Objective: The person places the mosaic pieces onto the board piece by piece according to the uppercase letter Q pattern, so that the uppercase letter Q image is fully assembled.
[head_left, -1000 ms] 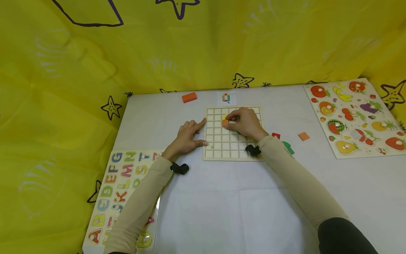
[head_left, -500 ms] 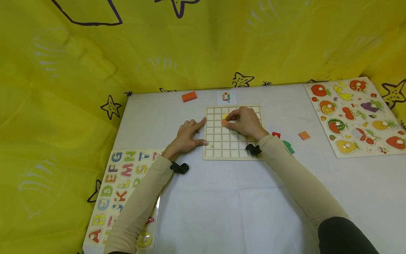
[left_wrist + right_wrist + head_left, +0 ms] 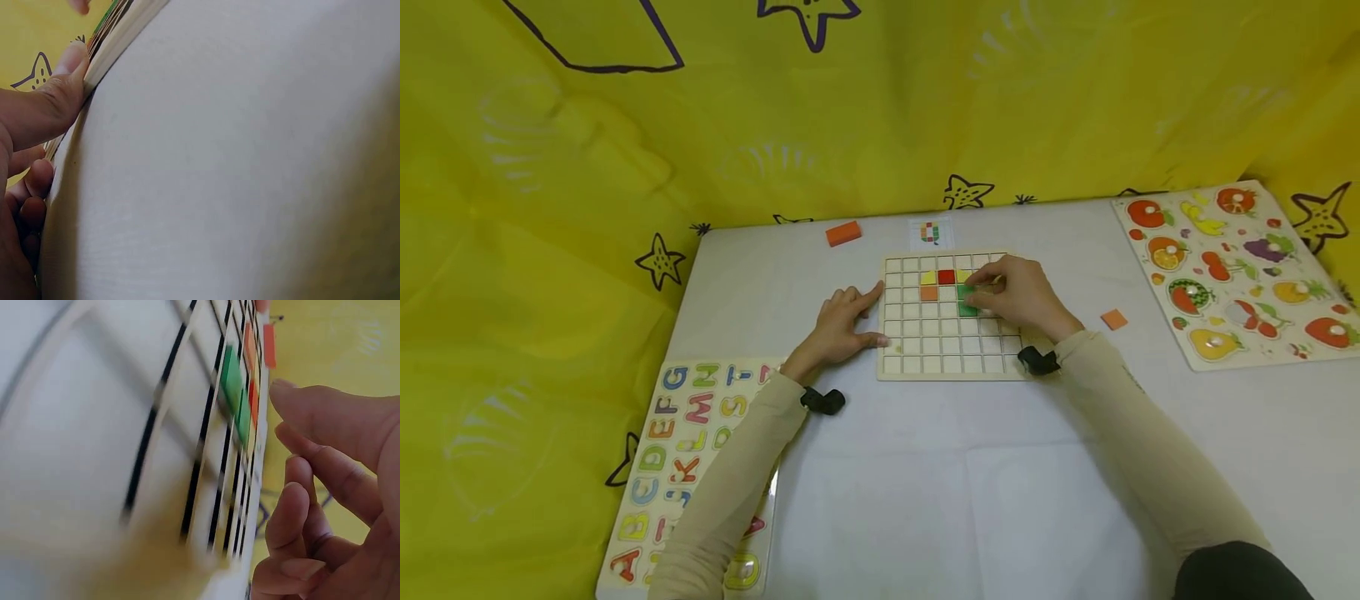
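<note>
2 hands [image 3: 842, 325] [image 3: 1018, 292] are at the grid board [image 3: 925, 343]; the alphabet board [image 3: 679, 433] shows A–G.

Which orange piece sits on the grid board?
The orange tile directly below the left yellow piece; the other orange tile and the orange block lie off the board.

We note an alphabet board [image 3: 668, 442] at the left, a fruit board [image 3: 1242, 289] set aslant at the right, a yellow starfish-printed curtain [image 3: 880, 108] behind, a white tabletop [image 3: 910, 483] beneath both.
</note>
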The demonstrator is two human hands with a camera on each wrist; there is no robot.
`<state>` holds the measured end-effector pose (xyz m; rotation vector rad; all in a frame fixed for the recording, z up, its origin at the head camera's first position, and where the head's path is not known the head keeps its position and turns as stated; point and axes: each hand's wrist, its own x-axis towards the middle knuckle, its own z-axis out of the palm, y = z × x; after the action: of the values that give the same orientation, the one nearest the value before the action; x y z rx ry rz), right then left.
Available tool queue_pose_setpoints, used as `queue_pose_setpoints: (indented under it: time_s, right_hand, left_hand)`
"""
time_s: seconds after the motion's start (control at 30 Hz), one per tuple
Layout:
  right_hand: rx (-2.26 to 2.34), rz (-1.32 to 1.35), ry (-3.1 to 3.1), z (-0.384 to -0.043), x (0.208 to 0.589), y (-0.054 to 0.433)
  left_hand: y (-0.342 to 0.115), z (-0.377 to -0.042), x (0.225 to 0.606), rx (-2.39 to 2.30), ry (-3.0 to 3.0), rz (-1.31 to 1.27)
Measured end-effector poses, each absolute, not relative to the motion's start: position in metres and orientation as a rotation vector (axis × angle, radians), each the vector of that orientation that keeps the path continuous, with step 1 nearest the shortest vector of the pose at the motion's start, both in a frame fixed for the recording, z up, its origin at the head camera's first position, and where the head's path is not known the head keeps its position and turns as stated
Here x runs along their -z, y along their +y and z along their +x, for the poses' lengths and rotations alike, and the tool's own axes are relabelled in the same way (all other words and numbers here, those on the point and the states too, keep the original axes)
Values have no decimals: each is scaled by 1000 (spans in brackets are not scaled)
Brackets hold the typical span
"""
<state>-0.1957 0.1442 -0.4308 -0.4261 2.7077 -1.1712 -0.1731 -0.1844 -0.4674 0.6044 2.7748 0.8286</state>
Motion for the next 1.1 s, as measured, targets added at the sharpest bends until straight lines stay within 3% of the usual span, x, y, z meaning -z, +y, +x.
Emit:
queue_pose_setpoints:
  time_s: [0.6, 1.1]
  right_hand:
    - [753, -43, 2817, -151, 419, 267]
    - [718, 34, 2818, -131, 420, 281]
  left_hand:
    - [-185, -172, 469, -837, 2776, 605]
    - [-185, -171, 469, -834, 2784, 615]
